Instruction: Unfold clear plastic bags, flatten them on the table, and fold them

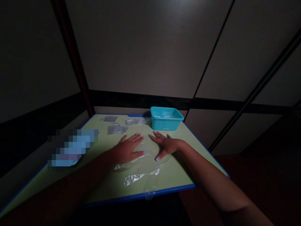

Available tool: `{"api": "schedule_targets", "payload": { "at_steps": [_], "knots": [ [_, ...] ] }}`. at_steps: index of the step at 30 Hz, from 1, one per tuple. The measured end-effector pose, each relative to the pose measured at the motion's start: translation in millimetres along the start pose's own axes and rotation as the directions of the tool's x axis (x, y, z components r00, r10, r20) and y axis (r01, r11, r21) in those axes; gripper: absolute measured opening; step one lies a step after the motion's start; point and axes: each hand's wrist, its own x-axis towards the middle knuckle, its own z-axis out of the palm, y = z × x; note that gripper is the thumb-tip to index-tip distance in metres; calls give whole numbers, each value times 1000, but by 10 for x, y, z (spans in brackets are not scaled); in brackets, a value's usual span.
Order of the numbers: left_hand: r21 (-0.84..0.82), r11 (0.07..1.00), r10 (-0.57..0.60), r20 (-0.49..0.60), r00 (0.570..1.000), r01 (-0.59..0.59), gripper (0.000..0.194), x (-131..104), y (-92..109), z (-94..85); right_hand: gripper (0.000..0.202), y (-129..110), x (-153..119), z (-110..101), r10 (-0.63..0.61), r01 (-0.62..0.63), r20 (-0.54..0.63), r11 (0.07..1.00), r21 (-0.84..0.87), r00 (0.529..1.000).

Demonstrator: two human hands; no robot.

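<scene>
A clear plastic bag [141,174] lies spread on the pale green table [103,185], its lower end hanging over the blue front edge. My left hand [128,149] rests flat on the bag's left part, fingers spread. On its right part lies my right hand [164,145], palm down with the fingers apart. Both hands hold nothing. Just beyond the right hand stands a turquoise plastic basin [166,121], with something pale and clear inside that I cannot make out. Parts of the bag under the hands are hidden.
Folded clear plastic pieces lie toward the back: one at the far left [110,119], one nearer [117,129], one beside the basin [136,121]. A blurred-out bluish object [75,147] is at the left edge. Wall panels [141,47] rise behind the table.
</scene>
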Motion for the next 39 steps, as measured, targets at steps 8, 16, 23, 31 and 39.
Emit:
{"api": "schedule_targets", "payload": {
  "at_steps": [8,16,23,31,39],
  "knots": [
    [5,1000,-13,20,1000,12,76,9,-69,119,121,-54,-14,12,8,-8,-11,1000,7,1000],
    [76,975,-201,-84,976,208,80,24,-2,50,117,-31,2,29,-12,19,-164,999,37,986],
    [26,997,-71,-92,993,74,82,-5,47,14,51,59,122,60,-131,194,-576,980,49,807],
    [-13,1000,11,65,998,-10,96,-23,-11,88,27,59,177,61,-102,175,-626,983,55,773],
    [-12,999,48,32,998,-47,94,-41,-6,3,32,139,210,70,28,80,-663,988,132,748]
  ]
}}
